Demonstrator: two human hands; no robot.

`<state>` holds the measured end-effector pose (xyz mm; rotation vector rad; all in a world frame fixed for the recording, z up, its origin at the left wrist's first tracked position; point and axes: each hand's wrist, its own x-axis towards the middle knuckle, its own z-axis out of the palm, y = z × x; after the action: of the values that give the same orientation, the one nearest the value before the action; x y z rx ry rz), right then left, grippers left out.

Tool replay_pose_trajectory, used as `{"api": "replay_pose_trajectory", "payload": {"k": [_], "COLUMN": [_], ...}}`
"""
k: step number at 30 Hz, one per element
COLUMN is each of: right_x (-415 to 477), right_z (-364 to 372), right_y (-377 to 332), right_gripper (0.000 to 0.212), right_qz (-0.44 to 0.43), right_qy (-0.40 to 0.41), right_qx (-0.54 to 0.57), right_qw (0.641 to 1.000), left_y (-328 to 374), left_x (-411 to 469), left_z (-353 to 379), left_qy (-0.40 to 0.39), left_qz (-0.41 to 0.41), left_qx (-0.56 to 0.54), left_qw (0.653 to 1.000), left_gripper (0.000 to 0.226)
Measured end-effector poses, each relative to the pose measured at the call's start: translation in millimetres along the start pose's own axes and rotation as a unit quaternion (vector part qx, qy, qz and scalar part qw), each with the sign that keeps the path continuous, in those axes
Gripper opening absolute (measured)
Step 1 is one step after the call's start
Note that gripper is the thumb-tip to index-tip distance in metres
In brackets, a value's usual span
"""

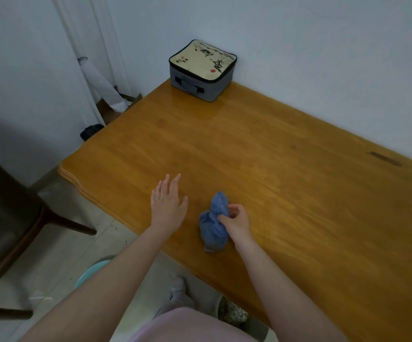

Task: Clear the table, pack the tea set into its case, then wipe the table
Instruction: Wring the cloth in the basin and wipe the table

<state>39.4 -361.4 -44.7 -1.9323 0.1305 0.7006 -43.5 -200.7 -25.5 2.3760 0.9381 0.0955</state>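
Head view: right grip (235, 222) pinches the bunched blue cloth (213, 228) on the near worktop (274, 169); left grip (168, 203) is released, fingers straight. A loose pinch may drop the cloth mid-wipe. Far strokes could shove the closed case (202, 70) off its corner.

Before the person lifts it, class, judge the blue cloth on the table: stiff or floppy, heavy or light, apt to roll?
Probably floppy: the blue cloth lies bunched and creased, so it should sag when lifted. Likely light: the right hand merely pinches it. Pushed, it would probably drag on the table, not roll.
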Motion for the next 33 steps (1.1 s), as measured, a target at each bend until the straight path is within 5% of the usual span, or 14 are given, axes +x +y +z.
{"api": "replay_pose_trajectory", "payload": {"k": [3,6,13,18,24,33], "right_x": [-1.1,-1.7,6.2,1.6,15.3,31.9], "right_z": [-11.5,-28.8,-83.4,-57.1,-6.4,48.1], "right_y": [12.7,25.0,36.5,37.3,53.9,33.1], "right_gripper": [0.033,0.031,0.023,0.023,0.076,0.077], "right_qz": [-0.039,-0.081,-0.096,-0.34,-0.194,-0.244], "right_qy": [0.08,0.193,0.316,0.183,0.063,0.081], "right_qx": [-0.12,-0.28,-0.295,-0.42,-0.533,-0.534], "right_qw": [0.989,0.937,0.897,0.821,0.821,0.805], "left_y": [-5.5,-5.1,4.6,10.9,11.6,-3.2], "left_x": [1.5,2.0,-3.6,-8.4,-12.3,21.4], "left_z": [1.3,3.4,10.3,14.9,17.4,13.3], "left_qy": [-0.012,-0.022,-0.031,-0.032,-0.03,-0.022], "left_qz": [-0.01,-0.015,0.003,0.024,0.041,0.043], "left_qx": [-0.002,-0.004,-0.012,0.001,0.012,0.047], "left_qw": [1.0,1.0,0.999,0.999,0.999,0.998], "left_gripper": [0.062,0.062,0.061,0.061,0.06,0.062]}}
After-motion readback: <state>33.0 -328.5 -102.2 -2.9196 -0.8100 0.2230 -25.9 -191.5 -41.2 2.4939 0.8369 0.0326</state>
